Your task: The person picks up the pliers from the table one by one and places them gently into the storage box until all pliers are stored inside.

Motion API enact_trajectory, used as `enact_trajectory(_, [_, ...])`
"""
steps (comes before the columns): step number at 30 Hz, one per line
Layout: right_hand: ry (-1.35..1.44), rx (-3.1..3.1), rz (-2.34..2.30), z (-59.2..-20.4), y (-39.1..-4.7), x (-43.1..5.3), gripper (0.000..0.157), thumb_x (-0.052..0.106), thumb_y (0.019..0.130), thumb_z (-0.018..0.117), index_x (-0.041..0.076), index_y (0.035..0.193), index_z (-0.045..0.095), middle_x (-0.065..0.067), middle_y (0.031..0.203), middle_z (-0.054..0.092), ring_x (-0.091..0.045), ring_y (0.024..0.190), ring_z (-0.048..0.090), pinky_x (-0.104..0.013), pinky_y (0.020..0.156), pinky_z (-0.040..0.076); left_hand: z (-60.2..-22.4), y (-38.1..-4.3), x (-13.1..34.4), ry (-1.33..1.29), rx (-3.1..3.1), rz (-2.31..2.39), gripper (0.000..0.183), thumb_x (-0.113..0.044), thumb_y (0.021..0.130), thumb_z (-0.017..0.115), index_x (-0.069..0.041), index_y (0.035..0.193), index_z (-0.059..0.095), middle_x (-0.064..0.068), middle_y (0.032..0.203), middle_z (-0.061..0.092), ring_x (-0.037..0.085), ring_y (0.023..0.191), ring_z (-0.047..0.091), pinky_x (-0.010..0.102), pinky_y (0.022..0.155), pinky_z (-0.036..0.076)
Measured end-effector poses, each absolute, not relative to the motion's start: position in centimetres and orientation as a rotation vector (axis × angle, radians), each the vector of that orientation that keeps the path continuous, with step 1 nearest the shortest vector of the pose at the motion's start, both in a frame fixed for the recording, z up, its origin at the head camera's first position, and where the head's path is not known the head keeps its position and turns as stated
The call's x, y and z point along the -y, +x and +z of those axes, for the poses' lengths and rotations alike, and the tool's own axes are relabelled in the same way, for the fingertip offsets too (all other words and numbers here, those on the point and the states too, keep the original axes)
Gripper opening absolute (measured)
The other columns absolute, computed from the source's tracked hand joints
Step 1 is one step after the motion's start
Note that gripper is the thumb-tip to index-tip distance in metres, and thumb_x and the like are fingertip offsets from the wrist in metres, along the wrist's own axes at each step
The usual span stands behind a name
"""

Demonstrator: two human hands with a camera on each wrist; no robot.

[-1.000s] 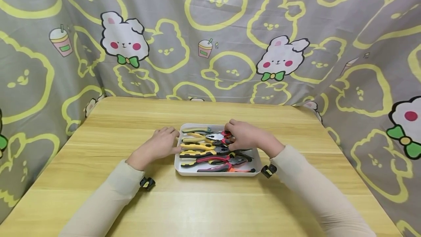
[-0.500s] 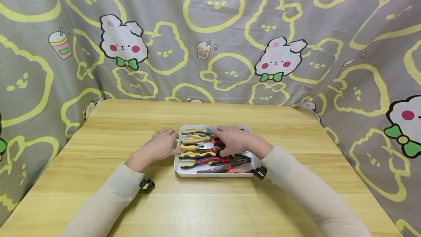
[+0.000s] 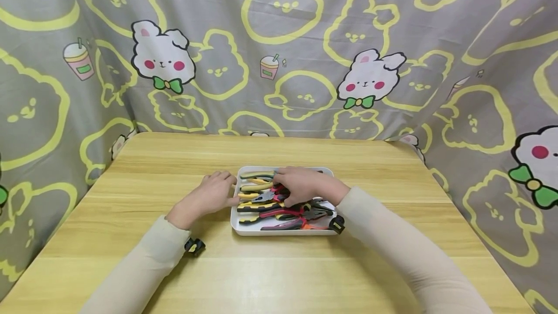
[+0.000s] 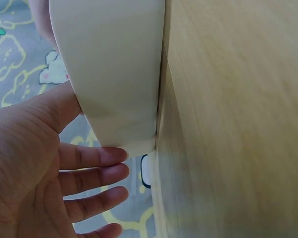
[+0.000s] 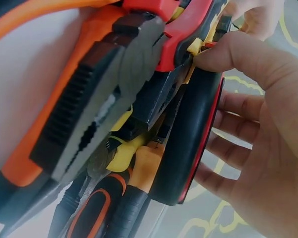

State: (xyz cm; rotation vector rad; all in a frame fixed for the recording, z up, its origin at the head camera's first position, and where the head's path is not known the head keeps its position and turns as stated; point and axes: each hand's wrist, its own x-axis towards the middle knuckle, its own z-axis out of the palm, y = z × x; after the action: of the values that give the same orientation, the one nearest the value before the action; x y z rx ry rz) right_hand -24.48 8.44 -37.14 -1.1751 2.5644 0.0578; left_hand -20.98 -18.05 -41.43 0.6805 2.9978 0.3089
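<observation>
A white tray (image 3: 285,232) full of pliers lies on the table. In it my right hand (image 3: 301,185) holds red-and-black-handled pliers (image 3: 264,197), their metal head pointing left. The right wrist view shows the black, red-edged handle (image 5: 186,134) between thumb and fingers, and other pliers (image 5: 97,94) with dark serrated jaws close by. At the tray's left end my left hand (image 3: 211,193) rests against the rim. Seen from the left wrist, its thumb reaches over the edge and the fairly straight index finger touches the tray's outer wall (image 4: 114,74). The held pliers' handle ends are hidden in the head view.
Several more pliers with yellow, green, red and orange handles lie crowded side by side in the tray. A wooden table (image 3: 279,275) bears it. Patterned grey curtains (image 3: 301,23) hang behind and at both sides.
My right hand has moved left across the tray, carrying the red-and-black-handled pliers with it. The left hand has stayed at the tray's left end.
</observation>
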Motion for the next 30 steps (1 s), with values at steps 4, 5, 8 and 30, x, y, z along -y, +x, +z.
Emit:
enact_trajectory(4, [-1.192, -2.537, 0.038, -37.1, -24.7, -8.2, 0.058, 0.032, 0.088, 0.072, 0.014, 0.140, 0.052, -0.005, 0.143, 0.045, -0.024, 0.131, 0.044, -0.039, 0.107, 0.038, -41.5, -20.9, 18.1, 0.677, -2.996, 0.318, 0.055, -0.043, 0.089, 0.065, 0.000, 0.124, 0.060, 0.016, 0.127, 0.055, 0.038, 0.119, 0.049, 0.059, 0.096, 0.039])
enact_trajectory(5, [-1.194, -2.536, 0.031, -37.1, -24.8, -8.2, 0.059, 0.032, 0.089, 0.072, 0.014, 0.140, 0.052, -0.005, 0.143, 0.045, -0.023, 0.132, 0.043, -0.039, 0.107, 0.038, -41.5, -20.9, 18.1, 0.674, -2.996, 0.317, 0.055, -0.043, 0.089, 0.065, 0.000, 0.124, 0.060, 0.016, 0.127, 0.055, 0.038, 0.119, 0.049, 0.059, 0.097, 0.039])
enact_trajectory(8, [-1.198, -2.539, -0.014, -37.1, -24.9, -8.3, 0.056, 0.031, 0.089, 0.072, 0.014, 0.139, 0.053, -0.004, 0.138, 0.048, -0.022, 0.128, 0.045, -0.038, 0.105, 0.040, -41.5, -20.8, 18.2, 0.669, -2.994, 0.318, 0.056, -0.043, 0.089, 0.065, 0.000, 0.125, 0.059, 0.016, 0.127, 0.055, 0.038, 0.119, 0.049, 0.059, 0.097, 0.039])
enact_trajectory(30, [-1.237, -2.603, -0.284, -36.1, -25.2, -12.2, 0.051, 0.035, 0.093, 0.068, 0.010, 0.136, 0.054, -0.010, 0.125, 0.056, -0.024, 0.108, 0.055, -0.043, 0.093, 0.046, -41.5, -21.1, 18.7, 0.713, -3.011, 0.217, 0.059, -0.050, 0.094, 0.058, -0.001, 0.127, 0.059, 0.016, 0.128, 0.056, 0.038, 0.118, 0.051, 0.060, 0.095, 0.040])
